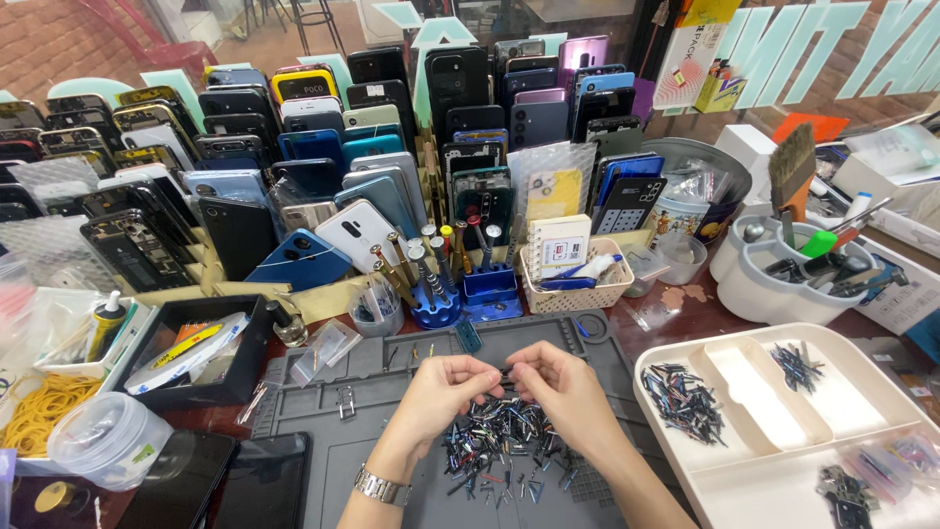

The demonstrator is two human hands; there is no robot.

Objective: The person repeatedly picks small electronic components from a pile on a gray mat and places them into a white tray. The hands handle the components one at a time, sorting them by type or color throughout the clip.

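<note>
While both hands meet low in the middle of the frame, the left hand (443,384) and right hand (560,380) pinch one small part (504,373) above the pile of tiny parts (499,446) on the grey mat (333,441).

Both forearms rise from the bottom of the frame; the left hand (446,384) and right hand (558,380) meet at centre, fingertips pinched together, the left wrist wearing a metal watch.

A dark grey work mat (392,441) is seen, and on it lies a heap of small parts (499,446) in black, blue, silver and red. To the right of the mat a cream divided tray (744,470) is found; behind the mat, a blue screwdriver stand (436,312) and a beige woven basket (573,294). Left of the mat, yellow rubber bands (39,407) are shown.
</note>
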